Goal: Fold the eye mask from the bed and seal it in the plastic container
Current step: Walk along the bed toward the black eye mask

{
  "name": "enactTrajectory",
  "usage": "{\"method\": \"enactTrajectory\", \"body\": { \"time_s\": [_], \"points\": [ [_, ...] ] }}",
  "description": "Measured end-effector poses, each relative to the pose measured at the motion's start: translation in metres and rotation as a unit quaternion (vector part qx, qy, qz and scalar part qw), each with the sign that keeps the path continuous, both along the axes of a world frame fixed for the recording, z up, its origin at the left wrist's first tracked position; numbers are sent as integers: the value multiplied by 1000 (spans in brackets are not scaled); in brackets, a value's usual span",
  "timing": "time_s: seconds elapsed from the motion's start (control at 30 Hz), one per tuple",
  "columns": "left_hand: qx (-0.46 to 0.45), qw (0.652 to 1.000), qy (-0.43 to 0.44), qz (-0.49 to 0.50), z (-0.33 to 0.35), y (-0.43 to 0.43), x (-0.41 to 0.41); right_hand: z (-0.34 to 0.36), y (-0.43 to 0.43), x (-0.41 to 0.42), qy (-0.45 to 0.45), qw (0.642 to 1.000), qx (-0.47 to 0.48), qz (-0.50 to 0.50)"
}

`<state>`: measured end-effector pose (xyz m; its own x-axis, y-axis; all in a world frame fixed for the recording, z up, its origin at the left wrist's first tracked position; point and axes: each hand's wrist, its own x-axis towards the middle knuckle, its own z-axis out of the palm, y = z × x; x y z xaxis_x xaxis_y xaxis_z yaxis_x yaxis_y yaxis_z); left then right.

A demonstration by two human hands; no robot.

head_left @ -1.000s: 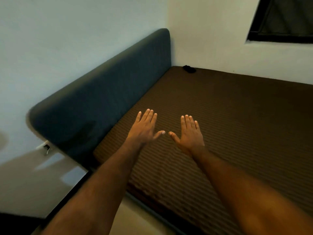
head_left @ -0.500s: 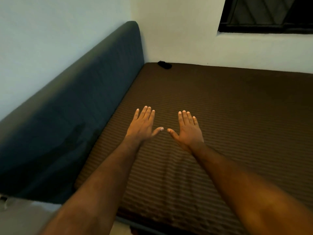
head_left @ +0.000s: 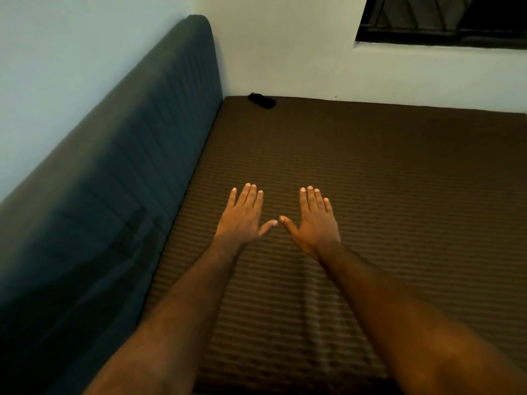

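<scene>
A small black eye mask (head_left: 261, 100) lies at the far corner of the bed (head_left: 370, 195), close to the headboard and the back wall. The bed is covered in brown ribbed fabric. My left hand (head_left: 243, 216) and my right hand (head_left: 315, 220) are stretched out side by side over the middle of the bed, palms down, fingers straight, thumbs nearly meeting. Both hold nothing and are well short of the mask. No plastic container is in view.
A dark blue padded headboard (head_left: 128, 195) runs along the bed's left side against a pale wall. A dark barred window (head_left: 445, 18) sits in the back wall at the upper right.
The view has moved forward and over the bed, so the floor at the lower left is gone. Both hands keep their flat pose, thumbs slightly closer together.
</scene>
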<state>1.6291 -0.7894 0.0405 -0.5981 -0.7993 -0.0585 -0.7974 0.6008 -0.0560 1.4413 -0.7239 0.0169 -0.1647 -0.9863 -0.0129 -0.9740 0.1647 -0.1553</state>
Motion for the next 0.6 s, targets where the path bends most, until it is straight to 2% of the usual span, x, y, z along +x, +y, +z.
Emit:
{"method": "enactTrajectory", "body": {
  "time_s": [0.33,0.5,0.6],
  "points": [
    [-2,999,33,25,-6,-30,-8,2,-52,-3,17,1000,-11,2],
    [-13,995,77,67,-17,-57,-18,0,-106,-30,27,999,-5,35],
    [-14,992,72,105,-29,-90,-24,-12,-151,-46,10,998,-15,55]
  ]
}}
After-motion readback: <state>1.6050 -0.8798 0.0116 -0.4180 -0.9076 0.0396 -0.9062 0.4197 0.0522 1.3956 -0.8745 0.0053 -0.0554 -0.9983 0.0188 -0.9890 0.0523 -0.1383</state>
